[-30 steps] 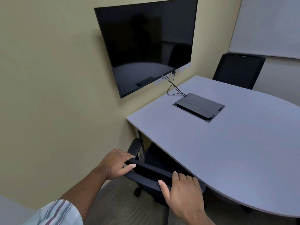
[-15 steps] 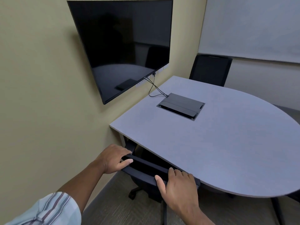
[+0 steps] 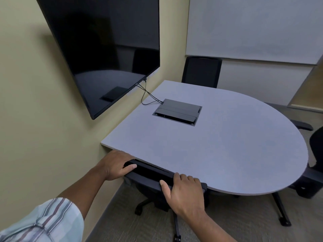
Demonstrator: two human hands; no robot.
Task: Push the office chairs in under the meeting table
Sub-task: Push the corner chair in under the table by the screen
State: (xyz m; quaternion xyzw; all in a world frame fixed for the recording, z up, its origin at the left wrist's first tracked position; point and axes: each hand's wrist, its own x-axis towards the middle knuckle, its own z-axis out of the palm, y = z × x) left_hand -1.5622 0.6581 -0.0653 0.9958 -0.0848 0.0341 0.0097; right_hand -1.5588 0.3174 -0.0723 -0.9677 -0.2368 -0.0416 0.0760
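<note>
- The near office chair (image 3: 153,180) is being held by the top edge of its backrest, which is sitting right against the near edge of the desk (image 3: 218,145), close to the desk's near-left corner by the wall.
- The left hand (image 3: 115,165) is being closed over the left end of the backrest top, fingers curled over the far side and thumb lying along the near face.
- The right hand (image 3: 183,191) is being clamped on the right end of the same edge, fingers over the top and thumb pressed on the near face.
- The seat is being hidden under the desk; only the backrest and the wheeled base (image 3: 145,205) are being shown.
- The chair is being judged moderately heavy but easy to roll on its castors over the carpet; the backrest frame is being judged stiff, its padding slightly soft and not slippery.
- A two-hand hold at the outer ends of the backrest top is being judged best, since swivelling is being resisted that way.
- A pinch of the fingers between backrest and desk edge is being judged the chief risk.
- A second chair (image 3: 201,72) is being seen at the far edge, and part of another chair (image 3: 316,151) at the right edge.
</note>
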